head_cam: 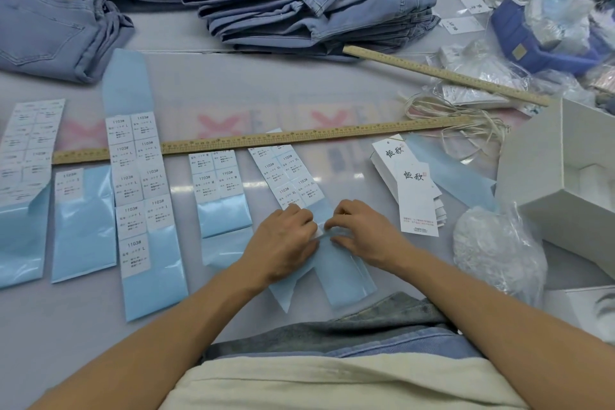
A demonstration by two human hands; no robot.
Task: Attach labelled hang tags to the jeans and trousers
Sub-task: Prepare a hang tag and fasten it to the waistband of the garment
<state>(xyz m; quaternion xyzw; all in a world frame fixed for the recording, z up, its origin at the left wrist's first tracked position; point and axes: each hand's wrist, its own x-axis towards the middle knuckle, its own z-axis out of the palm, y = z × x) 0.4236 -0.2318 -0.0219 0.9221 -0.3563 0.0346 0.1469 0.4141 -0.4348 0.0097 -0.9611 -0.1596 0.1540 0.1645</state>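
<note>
- Left hand (285, 236) & right hand (361, 232) are meeting over the glossy pale-blue backing strip of white XL size stickers (293, 176), fingers curled, tips pinching a small white sticker (320, 232) btwn them; prob peeling it off
- White card hang tags w/ black brush lettering (412, 183) are lying just right of the strip, within reach; folded light-blue denim jeans (312, 0) are sitting stacked at the table's far side, no tags showing

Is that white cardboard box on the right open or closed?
Open. The white cardboard box has no lid on top, and its inside shows, with a white block in it.
</note>
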